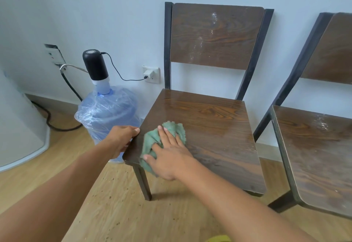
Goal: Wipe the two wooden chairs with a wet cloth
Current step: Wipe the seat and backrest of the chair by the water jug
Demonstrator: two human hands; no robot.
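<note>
Two dark wooden chairs with black metal frames stand against the white wall. The left chair [213, 127] has a glossy seat and whitish smears on its backrest. My right hand [167, 154] presses a crumpled green cloth [172, 130] flat onto the front left corner of that seat. My left hand [122, 137] grips the seat's left edge. The right chair [320, 150] is cut off by the frame's edge and shows white dusty marks on its seat.
A blue water bottle [108, 116] wrapped in clear plastic, topped by a black pump [95, 65], stands just left of the chair. A cable runs from the pump to a wall socket [151, 74]. A thick black cord [57, 121] lies on the wooden floor.
</note>
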